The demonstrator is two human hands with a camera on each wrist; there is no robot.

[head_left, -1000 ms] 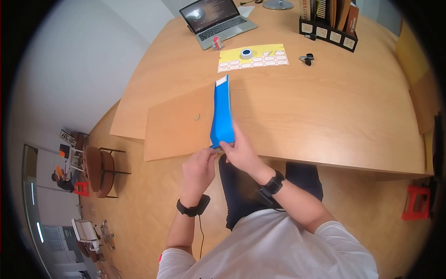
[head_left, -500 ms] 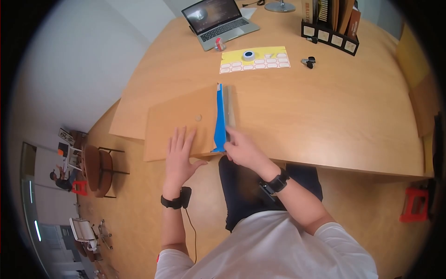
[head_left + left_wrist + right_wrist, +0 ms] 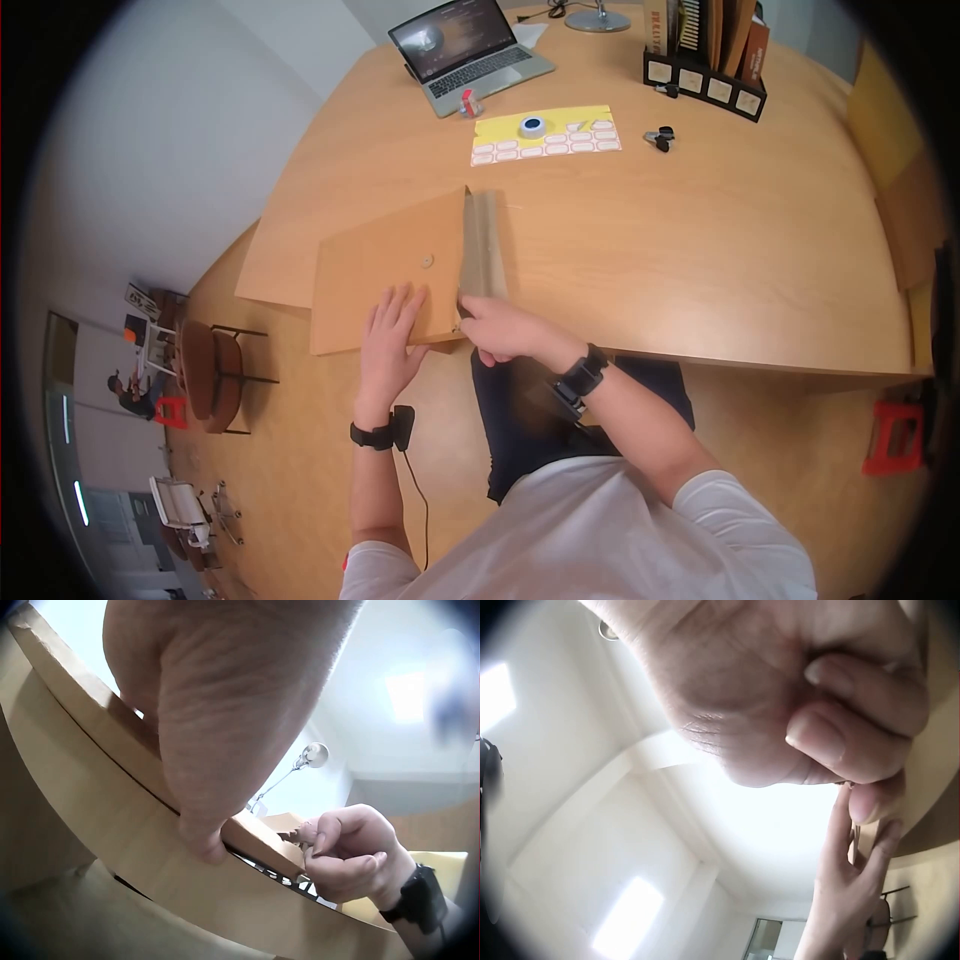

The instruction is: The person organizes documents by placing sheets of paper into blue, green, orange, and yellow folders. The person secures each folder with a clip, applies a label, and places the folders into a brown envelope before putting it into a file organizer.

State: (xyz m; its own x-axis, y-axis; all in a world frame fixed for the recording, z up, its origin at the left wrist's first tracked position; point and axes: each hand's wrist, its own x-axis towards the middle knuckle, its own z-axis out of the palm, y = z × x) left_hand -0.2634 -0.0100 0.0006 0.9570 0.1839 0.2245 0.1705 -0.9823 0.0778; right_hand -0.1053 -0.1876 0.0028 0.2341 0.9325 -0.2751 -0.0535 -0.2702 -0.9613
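A brown kraft document envelope [image 3: 375, 265] with a round button lies near the table's front edge, its greyish inner flap [image 3: 486, 240] spread to the right. My left hand [image 3: 393, 335] rests on its lower right part with straight fingers, the thumb apart near the front edge. At the lower corner of the mouth, my right hand [image 3: 507, 328] has its fingers curled. The left wrist view shows that right hand [image 3: 352, 855] pinching the envelope's end between thumb and fingers. No blue folder shows outside the envelope.
Beyond the envelope lies a yellow-and-white label sheet [image 3: 500, 152] with a white tape roll [image 3: 532, 127] on it. A laptop [image 3: 480, 75] stands at the back. Black clips [image 3: 660, 138] and a black file rack [image 3: 705, 85] with upright books are at back right.
The blue folder has dropped out of sight at the envelope's mouth. My left hand has gone from the folder's lower end to lie flat on the envelope; my right hand has moved down to the mouth's corner.
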